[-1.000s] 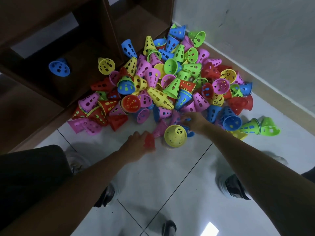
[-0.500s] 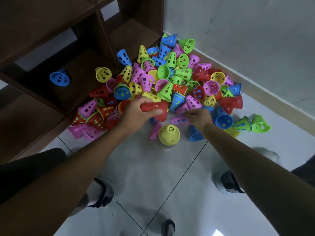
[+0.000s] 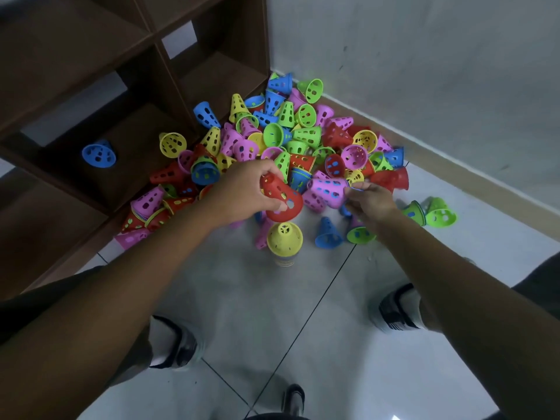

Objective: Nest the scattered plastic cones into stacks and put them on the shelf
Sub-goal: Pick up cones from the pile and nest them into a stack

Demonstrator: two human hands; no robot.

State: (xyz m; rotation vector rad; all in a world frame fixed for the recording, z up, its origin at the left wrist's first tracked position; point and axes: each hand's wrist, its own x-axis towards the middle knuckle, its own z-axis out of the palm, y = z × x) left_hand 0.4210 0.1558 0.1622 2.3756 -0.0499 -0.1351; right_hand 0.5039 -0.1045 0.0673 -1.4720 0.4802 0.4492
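Note:
A heap of perforated plastic cones (image 3: 291, 137) in red, pink, yellow, green and blue fills the floor corner beside the dark wooden shelf (image 3: 127, 95). My left hand (image 3: 242, 192) grips a red cone (image 3: 281, 198) just above an upright stack topped by a yellow cone (image 3: 284, 237). My right hand (image 3: 369, 201) pinches the wide rim of a pink cone (image 3: 328, 190), held on its side with a blue cone nested inside. One blue cone (image 3: 98, 154) lies in a lower shelf compartment.
A pale wall with a skirting board (image 3: 454, 165) bounds the heap on the right. Loose blue (image 3: 328, 233) and green (image 3: 436, 212) cones lie on the grey tiles. My two shoes (image 3: 400, 310) stand on the floor below, and my dark-clothed knee is at the left.
My left hand has lifted the red cone out of the heap and brought it over the yellow-topped stack. My right hand has picked the pink cone up off the floor.

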